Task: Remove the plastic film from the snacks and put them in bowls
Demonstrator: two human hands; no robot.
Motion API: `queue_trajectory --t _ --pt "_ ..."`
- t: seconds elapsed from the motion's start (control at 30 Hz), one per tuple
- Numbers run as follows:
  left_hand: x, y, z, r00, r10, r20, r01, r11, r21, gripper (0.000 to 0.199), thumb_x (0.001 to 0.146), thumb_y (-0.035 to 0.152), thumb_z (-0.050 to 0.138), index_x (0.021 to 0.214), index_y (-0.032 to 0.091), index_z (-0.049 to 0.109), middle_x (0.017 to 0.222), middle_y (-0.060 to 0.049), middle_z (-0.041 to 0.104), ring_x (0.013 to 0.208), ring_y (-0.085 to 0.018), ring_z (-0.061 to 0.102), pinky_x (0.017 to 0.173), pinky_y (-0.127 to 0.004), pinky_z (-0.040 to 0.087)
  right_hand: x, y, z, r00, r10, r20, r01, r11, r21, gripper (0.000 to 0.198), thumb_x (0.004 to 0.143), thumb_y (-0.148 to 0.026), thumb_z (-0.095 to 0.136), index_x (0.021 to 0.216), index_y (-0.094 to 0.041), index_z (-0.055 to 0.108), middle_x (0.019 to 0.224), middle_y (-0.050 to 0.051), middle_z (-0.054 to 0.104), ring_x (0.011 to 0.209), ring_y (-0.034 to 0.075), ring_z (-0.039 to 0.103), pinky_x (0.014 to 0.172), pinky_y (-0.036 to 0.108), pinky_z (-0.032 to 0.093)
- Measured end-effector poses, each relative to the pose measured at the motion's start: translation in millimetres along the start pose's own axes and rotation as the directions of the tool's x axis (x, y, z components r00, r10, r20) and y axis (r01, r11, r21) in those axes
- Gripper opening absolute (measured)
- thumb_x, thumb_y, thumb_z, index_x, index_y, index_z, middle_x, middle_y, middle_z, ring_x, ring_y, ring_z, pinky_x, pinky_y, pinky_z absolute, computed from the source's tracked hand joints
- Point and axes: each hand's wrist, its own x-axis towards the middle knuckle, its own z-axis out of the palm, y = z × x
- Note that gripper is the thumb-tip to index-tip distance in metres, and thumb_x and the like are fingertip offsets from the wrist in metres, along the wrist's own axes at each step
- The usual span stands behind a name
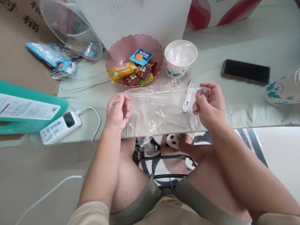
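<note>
A clear plastic bag [152, 107] is stretched between my two hands, hanging down over the table's front edge. My left hand [118, 111] is closed, pinching the bag's upper left corner. My right hand [209, 101] has its thumb and forefinger pressed together on the upper right corner. Through or beside the film, near my right hand, shows a white utility knife [187, 97] with its tip pointing away. Just beyond the bag stands a paper cup [180, 59] with clear film inside. Left of the cup is a pink scalloped bowl [114, 53] holding several wrapped snacks.
A black phone [246, 71] lies at the right, near another paper cup [284, 89]. On the left are a white power bank [60, 127] with a cable, a green jug [30, 106], snack packets [63, 69] and a tipped clear tub [93, 51]. Behind stands a white box [136, 18].
</note>
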Motion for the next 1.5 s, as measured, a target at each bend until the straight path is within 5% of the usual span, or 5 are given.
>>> queue_trajectory --t 0.43,0.73,0.93,1.13,1.5 --pt "-7 9 -5 0.964 -0.198 0.176 0.174 0.974 0.144 0.042 0.057 0.040 0.095 0.086 0.015 0.077 0.075 -0.006 0.078 0.064 -0.014 0.073 0.057 -0.019 0.058 0 -10 -11 0.839 0.458 0.295 -0.500 0.862 0.084 0.026 0.073 -0.037 0.083 0.084 -0.016 0.072 0.078 0.006 0.073 0.054 0.009 0.061 0.045 0.019 0.045" --pt "-19 23 -22 0.805 -0.469 0.364 0.244 0.820 0.518 0.023 0.071 0.031 0.083 0.090 0.020 0.077 0.041 0.002 0.059 0.023 -0.007 0.037 0.024 -0.016 0.019 -2 -4 -14 0.730 0.509 0.456 -0.562 0.827 -0.023 0.030 0.085 -0.041 0.070 0.102 -0.016 0.075 0.066 0.006 0.071 0.048 0.013 0.060 0.041 0.023 0.044" --pt "-20 22 -6 0.984 0.029 0.176 -0.069 0.972 0.227 0.020 0.068 0.026 0.083 0.085 0.024 0.074 0.047 0.004 0.063 0.026 -0.005 0.038 0.026 -0.016 0.021 -6 -2 -2 0.925 0.250 0.285 -0.273 0.961 0.044 0.041 0.086 -0.030 0.065 0.126 -0.024 0.069 0.059 -0.005 0.063 0.037 0.008 0.042 0.038 0.023 0.035" --pt "-46 46 2 0.899 0.332 0.285 -0.351 0.936 0.014 0.029 0.061 0.033 0.096 0.080 0.029 0.075 0.057 0.003 0.070 0.033 -0.007 0.045 0.028 -0.018 0.032 -23 -16 -22 0.972 -0.189 0.137 0.162 0.969 0.188 0.015 0.081 -0.040 0.074 0.076 -0.028 0.068 0.118 0.001 0.069 0.053 0.007 0.047 0.045 0.028 0.039" --pt "11 -10 -2 0.998 -0.022 0.058 0.009 0.974 0.226 0.011 0.078 0.023 0.078 0.084 0.021 0.069 0.055 0.001 0.067 0.036 -0.008 0.050 0.035 -0.018 0.033 -5 8 -10 0.998 -0.060 -0.024 0.061 0.997 0.054 0.008 0.066 -0.021 0.059 0.060 -0.021 0.054 0.100 0.006 0.067 0.093 0.021 0.065 0.061 0.031 0.043"
